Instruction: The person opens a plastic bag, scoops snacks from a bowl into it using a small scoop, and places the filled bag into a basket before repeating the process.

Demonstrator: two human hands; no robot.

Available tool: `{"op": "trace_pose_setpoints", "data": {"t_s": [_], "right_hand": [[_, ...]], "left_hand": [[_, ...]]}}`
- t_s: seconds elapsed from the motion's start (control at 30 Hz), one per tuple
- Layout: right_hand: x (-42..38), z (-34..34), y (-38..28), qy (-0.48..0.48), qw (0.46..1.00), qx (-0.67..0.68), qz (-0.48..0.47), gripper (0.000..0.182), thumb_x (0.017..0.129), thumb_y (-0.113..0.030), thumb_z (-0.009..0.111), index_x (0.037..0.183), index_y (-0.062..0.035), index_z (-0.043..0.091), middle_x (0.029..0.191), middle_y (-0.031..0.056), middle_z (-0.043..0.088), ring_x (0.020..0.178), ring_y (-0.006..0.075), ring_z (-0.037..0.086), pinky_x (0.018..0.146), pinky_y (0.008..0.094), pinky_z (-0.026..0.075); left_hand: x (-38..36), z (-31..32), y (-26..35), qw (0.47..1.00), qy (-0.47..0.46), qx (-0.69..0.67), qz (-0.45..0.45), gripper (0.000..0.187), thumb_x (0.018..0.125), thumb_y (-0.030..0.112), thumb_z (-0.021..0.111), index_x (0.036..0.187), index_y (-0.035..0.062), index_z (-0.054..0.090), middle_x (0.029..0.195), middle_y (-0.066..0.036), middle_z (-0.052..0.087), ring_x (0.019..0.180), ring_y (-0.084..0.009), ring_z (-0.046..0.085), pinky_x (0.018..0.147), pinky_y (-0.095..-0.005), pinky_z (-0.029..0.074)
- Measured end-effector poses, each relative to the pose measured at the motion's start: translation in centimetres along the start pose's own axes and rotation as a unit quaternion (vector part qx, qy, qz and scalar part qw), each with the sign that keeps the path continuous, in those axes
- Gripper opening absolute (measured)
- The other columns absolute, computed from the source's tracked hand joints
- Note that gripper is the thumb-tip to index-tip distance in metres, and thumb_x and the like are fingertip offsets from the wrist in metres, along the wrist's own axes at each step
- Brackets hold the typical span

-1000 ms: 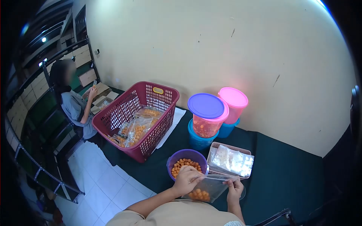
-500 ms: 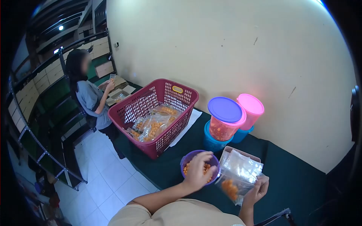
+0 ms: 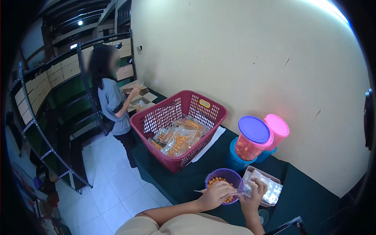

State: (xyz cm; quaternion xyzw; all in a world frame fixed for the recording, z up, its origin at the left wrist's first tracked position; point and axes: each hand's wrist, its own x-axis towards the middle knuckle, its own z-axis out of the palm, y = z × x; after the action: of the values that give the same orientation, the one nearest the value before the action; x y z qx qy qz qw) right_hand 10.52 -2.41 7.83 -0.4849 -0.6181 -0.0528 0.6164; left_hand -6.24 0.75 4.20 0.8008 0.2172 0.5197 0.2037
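My left hand (image 3: 217, 194) is closed at the near side of the purple tub (image 3: 222, 171), which holds small round orange snacks (image 3: 215, 181). My right hand (image 3: 253, 194) is closed just right of the tub. Between them stretches a clear plastic bag (image 3: 243, 192), seen nearly edge-on, with both hands gripping its edge. What lies in this bag is hidden behind my hands. Beside my right hand, a tray (image 3: 250, 169) holds a stack of flat clear plastic bags (image 3: 272, 191).
A maroon basket (image 3: 154, 117) contains several filled snack bags (image 3: 182, 143). Lidded tubs (image 3: 252, 143) stand against the wall. A round clear object (image 3: 263, 216) lies near my right forearm. Farther left, another person (image 3: 113, 94) stands holding a small packet by open boxes (image 3: 143, 102).
My left hand has moved from inside the purple tub to the bag's edge. My right hand has brought the bag left toward the tub. The camera view has shifted left.
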Motion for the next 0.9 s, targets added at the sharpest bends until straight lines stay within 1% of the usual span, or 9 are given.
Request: {"op": "trace_pose_setpoints", "data": {"t_s": [0.07,0.13,0.43,0.47,0.53,0.6,0.7,0.8,0.9], "right_hand": [[1.1,-0.2,-0.2,-0.221,0.96,-0.131,-0.111,0.025,0.064,-0.009,0.078,0.086,-0.0135,0.068,0.087,0.0006,0.065,0.096,0.0247,0.054,0.097,0.0491,0.03],[1.0,1.0,-1.3,-0.229,0.962,-0.131,-0.075,0.017,0.064,-0.011,0.078,0.077,-0.0168,0.069,0.079,-0.0057,0.065,0.091,0.0203,0.055,0.1,0.051,0.027],[2.9,12.1,-7.7,-0.31,0.941,-0.12,-0.067,0.012,0.075,-0.017,0.074,0.083,-0.0117,0.066,0.079,0.0012,0.063,0.088,0.0224,0.057,0.097,0.0501,0.036],[3.1,13.1,-7.9,-0.31,0.941,-0.124,-0.061,0.012,0.075,-0.017,0.074,0.083,-0.0117,0.066,0.079,0.0012,0.063,0.088,0.0224,0.057,0.097,0.0501,0.036],[2.8,15.4,-7.4,-0.206,0.955,0.108,0.184,0.015,0.077,-0.013,0.072,0.088,-0.0084,0.065,0.085,0.0046,0.064,0.092,0.0202,0.058,0.091,0.0402,0.043],[2.4,17.4,-7.7,-0.17,0.936,0.197,0.239,0.02,0.079,-0.01,0.07,0.097,-0.0048,0.062,0.092,0.0059,0.064,0.093,0.0176,0.059,0.086,0.0307,0.046],[1.7,20.2,-9.8,-0.135,0.827,0.424,0.343,0.03,0.084,-0.007,0.068,0.11,-0.0035,0.053,0.1,0.0053,0.06,0.09,0.0143,0.06,0.085,0.0259,0.046],[1.0,22.1,-9.6,-0.065,0.826,0.431,0.357,0.029,0.083,-0.002,0.069,0.105,-0.0053,0.05,0.1,0.009,0.062,0.088,0.0168,0.063,0.077,0.0261,0.049],[1.2,23.0,-10.9,-0.071,0.827,0.425,0.362,0.046,0.082,0.0,0.069,0.117,-0.0079,0.04,0.1,0.0108,0.063,0.086,0.0157,0.064,0.077,0.0267,0.05]], "left_hand": [[0.4,-2.4,-0.2,0.999,-0.008,0.037,0.033,0.022,0.082,0.009,0.064,0.103,0.0032,0.065,0.099,-0.009,0.065,0.094,-0.0268,0.061,0.085,-0.0384,0.046],[0.6,-5.3,0.0,0.992,0.013,0.108,0.062,0.02,0.081,0.011,0.065,0.101,0.0054,0.066,0.091,-0.004,0.066,0.088,-0.0244,0.06,0.078,-0.037,0.046],[2.3,-22.4,-4.3,0.999,0.019,0.044,0.005,0.01,0.086,0.007,0.062,0.094,0.0021,0.066,0.088,-0.007,0.068,0.074,-0.0218,0.067,0.065,-0.0316,0.051],[2.2,-23.7,-5.8,0.996,0.067,-0.011,-0.063,0.01,0.09,0.009,0.061,0.096,0.0016,0.065,0.086,-0.007,0.068,0.071,-0.0182,0.067,0.063,-0.0284,0.05],[1.9,-25.6,-7.6,0.983,0.103,-0.072,-0.134,0.011,0.093,0.01,0.059,0.097,0.0011,0.064,0.085,-0.007,0.068,0.069,-0.0147,0.066,0.06,-0.0252,0.049],[2.6,-27.1,-8.3,0.935,0.153,-0.186,-0.261,0.015,0.097,0.014,0.056,0.102,0.0005,0.061,0.085,-0.006,0.067,0.07,-0.0101,0.066,0.059,-0.0214,0.046],[2.6,-27.8,-9.3,0.94,0.121,-0.203,-0.246,0.016,0.097,0.015,0.056,0.101,0.0003,0.061,0.085,-0.006,0.067,0.069,-0.0101,0.066,0.058,-0.02,0.046],[2.7,-28.4,-10.3,0.938,0.101,-0.247,-0.222,0.014,0.095,0.013,0.058,0.1,0.0,0.061,0.085,-0.007,0.068,0.071,-0.011,0.066,0.06,-0.0198,0.047],[2.1,-28.2,-11.3,0.934,0.084,-0.263,-0.228,0.014,0.09,0.009,0.065,0.1,0.0,0.062,0.085,-0.007,0.068,0.072,-0.0119,0.066,0.063,-0.0207,0.049]]}}
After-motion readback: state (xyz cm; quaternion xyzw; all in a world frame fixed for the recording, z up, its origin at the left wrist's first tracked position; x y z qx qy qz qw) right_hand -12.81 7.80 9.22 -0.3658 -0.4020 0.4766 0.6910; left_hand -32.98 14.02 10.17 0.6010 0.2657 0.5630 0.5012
